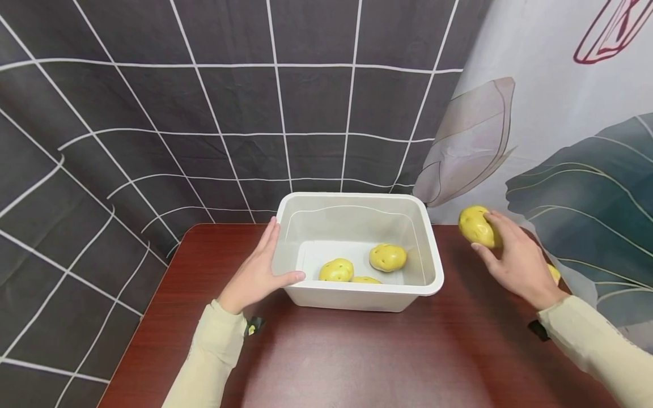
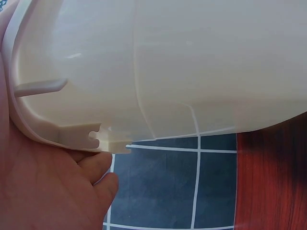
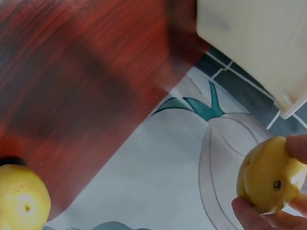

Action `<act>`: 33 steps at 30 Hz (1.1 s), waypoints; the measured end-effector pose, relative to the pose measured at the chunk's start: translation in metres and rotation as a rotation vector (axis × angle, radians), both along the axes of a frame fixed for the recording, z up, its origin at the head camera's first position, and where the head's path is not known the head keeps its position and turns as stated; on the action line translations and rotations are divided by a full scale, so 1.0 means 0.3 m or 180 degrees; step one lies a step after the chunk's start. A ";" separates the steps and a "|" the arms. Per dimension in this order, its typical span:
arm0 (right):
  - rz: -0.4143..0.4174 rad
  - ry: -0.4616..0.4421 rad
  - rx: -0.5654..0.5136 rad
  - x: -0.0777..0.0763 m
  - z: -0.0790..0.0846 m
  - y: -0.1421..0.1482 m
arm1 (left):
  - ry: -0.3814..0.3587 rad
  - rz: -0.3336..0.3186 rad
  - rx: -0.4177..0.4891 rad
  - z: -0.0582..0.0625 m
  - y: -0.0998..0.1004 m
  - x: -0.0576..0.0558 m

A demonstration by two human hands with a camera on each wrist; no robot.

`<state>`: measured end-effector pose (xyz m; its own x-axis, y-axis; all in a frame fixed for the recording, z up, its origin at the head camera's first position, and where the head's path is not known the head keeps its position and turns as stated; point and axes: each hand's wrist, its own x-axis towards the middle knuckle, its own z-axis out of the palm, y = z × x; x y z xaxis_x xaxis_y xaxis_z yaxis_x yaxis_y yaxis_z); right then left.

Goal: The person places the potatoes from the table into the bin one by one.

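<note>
A white plastic bin (image 1: 352, 287) sits on the table with several yellow potatoes inside, one of them a potato (image 1: 388, 258) towards the right. At the bin's left front corner rests my left hand (image 1: 257, 272), fingers straight along the left side and thumb at the front rim. In the left wrist view its fingers (image 2: 98, 167) touch the underside of the rim. My right hand (image 1: 520, 258) pinches another potato (image 1: 474, 226) between thumb and fingers, raised to the right of the bin. The right wrist view shows that held potato (image 3: 268, 177) too.
One more potato (image 1: 555, 274) lies at the table's right edge, partly hidden behind my right wrist; the right wrist view shows a potato (image 3: 21, 199) there. Behind the reddish-brown table (image 1: 326, 351) hang a dark gridded cloth (image 1: 311, 102) and a pale patterned one (image 1: 541, 130).
</note>
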<state>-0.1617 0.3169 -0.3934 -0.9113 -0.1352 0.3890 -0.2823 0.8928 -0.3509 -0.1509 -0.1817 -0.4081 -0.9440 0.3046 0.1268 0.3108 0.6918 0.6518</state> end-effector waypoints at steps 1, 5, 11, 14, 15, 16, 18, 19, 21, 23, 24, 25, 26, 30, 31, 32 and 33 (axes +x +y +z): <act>0.0013 0.0019 -0.0001 0.002 0.002 -0.003 | -0.0002 0.0001 -0.0002 0.000 0.000 0.000; 0.0062 0.0072 0.0001 0.009 0.012 -0.017 | 0.0004 0.0005 -0.0010 0.001 0.000 -0.001; 0.0146 0.0142 0.0005 0.019 0.023 -0.038 | -0.0006 0.0006 0.0014 0.003 -0.001 -0.002; 0.0153 0.0155 0.0003 0.022 0.026 -0.047 | -0.0003 0.0001 0.0003 0.002 0.000 -0.003; 0.0157 0.0160 0.0003 0.023 0.027 -0.051 | -0.0001 0.0002 0.0001 0.002 0.000 -0.004; 0.0164 0.0171 0.0002 0.024 0.028 -0.054 | 0.0004 0.0001 -0.0001 0.002 0.000 -0.004; 0.0181 0.0196 0.0001 0.025 0.030 -0.059 | 0.0009 0.0001 -0.0007 0.003 0.000 -0.004; 0.0191 0.0211 -0.0002 0.026 0.031 -0.062 | 0.0009 0.0001 -0.0006 0.003 0.000 -0.004; 0.0202 0.0230 -0.0009 0.028 0.032 -0.067 | 0.0007 0.0006 0.0000 0.004 -0.001 -0.004; 0.0212 0.0247 -0.0016 0.029 0.034 -0.071 | 0.0000 0.0008 0.0001 0.004 -0.002 -0.003; 0.0214 0.0249 -0.0018 0.030 0.035 -0.074 | -0.0002 0.0008 0.0004 0.004 -0.002 -0.003; 0.0219 0.0256 -0.0022 0.031 0.036 -0.076 | -0.0002 0.0008 0.0005 0.004 -0.002 -0.002; 0.0219 0.0259 -0.0022 0.033 0.036 -0.078 | 0.0000 0.0010 0.0007 0.004 -0.002 -0.002; 0.0231 0.0276 -0.0044 0.039 0.039 -0.086 | 0.0005 0.0008 0.0007 0.002 -0.001 -0.002; 0.0243 0.0286 -0.0051 0.040 0.039 -0.088 | 0.0007 0.0008 0.0003 0.001 -0.001 -0.002; 0.0248 0.0289 -0.0058 0.042 0.039 -0.090 | 0.0007 0.0009 0.0003 0.000 -0.002 -0.002; 0.0257 0.0296 -0.0066 0.043 0.040 -0.092 | 0.0006 0.0008 0.0002 0.000 -0.002 -0.002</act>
